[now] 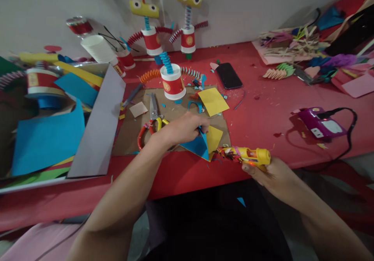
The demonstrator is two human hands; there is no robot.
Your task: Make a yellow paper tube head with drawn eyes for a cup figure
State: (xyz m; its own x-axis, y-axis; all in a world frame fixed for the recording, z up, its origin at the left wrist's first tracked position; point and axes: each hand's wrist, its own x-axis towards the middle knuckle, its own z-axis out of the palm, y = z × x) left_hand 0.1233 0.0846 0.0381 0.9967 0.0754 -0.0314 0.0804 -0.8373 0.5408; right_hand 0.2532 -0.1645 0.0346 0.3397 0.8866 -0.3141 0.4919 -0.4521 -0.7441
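My left hand is closed, its fingers pinching a piece of blue paper at the upper edge. Part of that blue piece covers a yellow paper on the cardboard. In my right hand is a yellow glue gun, with its grimy nozzle end pointing left toward the papers. Red-and-yellow-handled scissors lie beside my left wrist. Another yellow sheet lies just beyond my left hand. Behind it stands a red-and-white paper cup with coiled paper arms and a blue coiled neck.
Two cup figures with eyes stand against the wall. A phone lies behind the cardboard. To the right is a purple power socket with a black cable. A box of coloured paper is on the left; paper scraps lie back right.
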